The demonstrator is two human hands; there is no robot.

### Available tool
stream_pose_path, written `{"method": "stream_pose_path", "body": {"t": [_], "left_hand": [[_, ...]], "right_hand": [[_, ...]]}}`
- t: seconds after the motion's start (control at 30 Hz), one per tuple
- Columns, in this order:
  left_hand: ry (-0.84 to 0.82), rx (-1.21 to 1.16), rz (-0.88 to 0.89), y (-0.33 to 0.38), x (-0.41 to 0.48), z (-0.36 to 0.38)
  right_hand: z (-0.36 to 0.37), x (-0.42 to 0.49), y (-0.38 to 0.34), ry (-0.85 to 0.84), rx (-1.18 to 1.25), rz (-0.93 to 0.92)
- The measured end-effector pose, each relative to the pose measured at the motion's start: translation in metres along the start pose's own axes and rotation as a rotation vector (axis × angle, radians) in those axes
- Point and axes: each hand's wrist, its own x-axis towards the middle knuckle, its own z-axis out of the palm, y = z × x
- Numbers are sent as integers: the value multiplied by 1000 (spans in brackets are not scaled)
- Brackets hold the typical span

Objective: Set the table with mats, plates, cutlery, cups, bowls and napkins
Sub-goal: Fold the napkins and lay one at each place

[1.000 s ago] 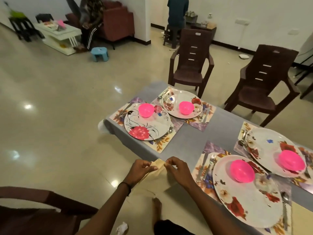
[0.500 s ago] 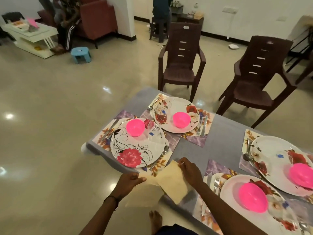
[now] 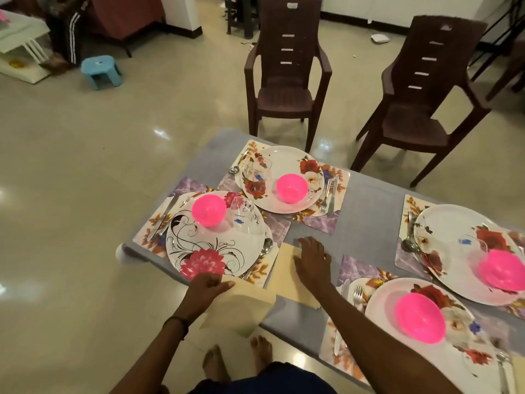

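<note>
Four plates point(image 3: 216, 245) with pink bowls point(image 3: 208, 210) sit on mats point(image 3: 321, 223) on the grey tabletop point(image 3: 369, 223). One cream napkin point(image 3: 284, 268) lies between the near mats under the right hand point(image 3: 312, 263), fingers spread flat. The left hand point(image 3: 207, 288) pinches a second napkin point(image 3: 241, 308) at the tabletop's near edge.

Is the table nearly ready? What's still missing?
Nearly! Done: four places have mats, plates, pink bowls, cutlery and glasses. In hand: the right hand presses one cream napkin flat on the table between the two near places, and the left hand grips a second napkin at the table's edge. Left: I see no napkins at the far places yet.
</note>
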Motion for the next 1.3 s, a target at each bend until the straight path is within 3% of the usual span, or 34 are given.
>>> {"method": "stream_pose_path", "body": {"t": [0.13,0.33,0.73,1.0,1.07,1.13,1.2,1.3], "left_hand": [[-38,-16,4,6,9,-2],[-43,-54,14,13,18,-7],[-15,-62,39,11,21,-30],[-82,-124,49,-15,33,-64],[-102,-164,27,-17,38,-80],[-130,-188,8,-16,42,-97],[-142,-214,10,-25,46,-123],[-128,-257,-22,-47,54,-167]], "right_hand": [[30,-36,1,-132,-85,8],[31,-38,-6,-41,-129,65],[32,-18,-29,-199,-96,218],[25,-5,-55,-178,-91,339],[15,-2,-73,-32,11,431],[5,-3,-98,246,127,466],[3,-2,-135,481,214,366],[6,-12,-210,503,200,88]]}}
